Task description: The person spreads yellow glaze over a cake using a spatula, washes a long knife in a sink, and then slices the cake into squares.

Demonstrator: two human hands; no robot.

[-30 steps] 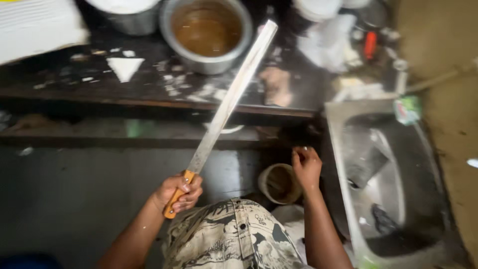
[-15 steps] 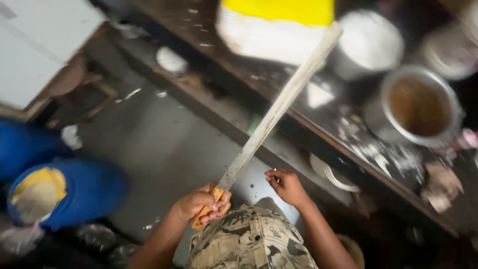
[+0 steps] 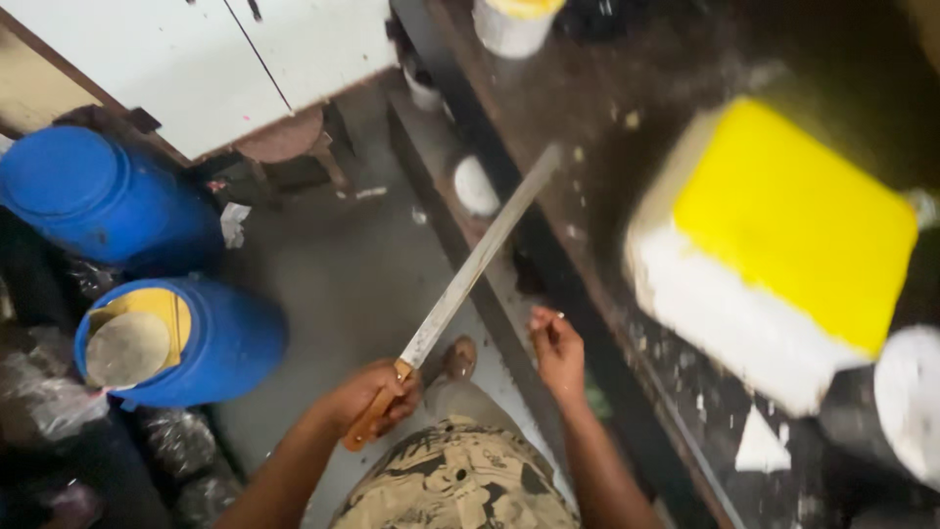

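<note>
Knife in hand was how we stood: our left hand (image 3: 377, 397) was clenched round the wooden handle of a long knife (image 3: 468, 276), whose pale flat blade slanted up and away to the right, its tip over the edge of the dark counter (image 3: 627, 157). Our right hand (image 3: 556, 351) hung free beside the counter's front edge, fingers pinched loosely together; whether they held some small thing between them we could not tell. It was well clear of the blade.

On the counter sat a big white block with a yellow top (image 3: 783, 255), and near the blade tip a small white lump (image 3: 477, 186) lay on the lower ledge. A white tub with a yellow lid (image 3: 511, 22) stood at the far end, and a white round container (image 3: 906, 402) sat at the right edge of our view.

Off to our left, on the grey floor (image 3: 333, 284), two blue barrels (image 3: 108, 201) stood close together, the nearer one topped by a yellowish lid. A white cabinet (image 3: 206, 59) rose behind them. Our camouflage-patterned trousers (image 3: 455, 485) showed at the bottom.
</note>
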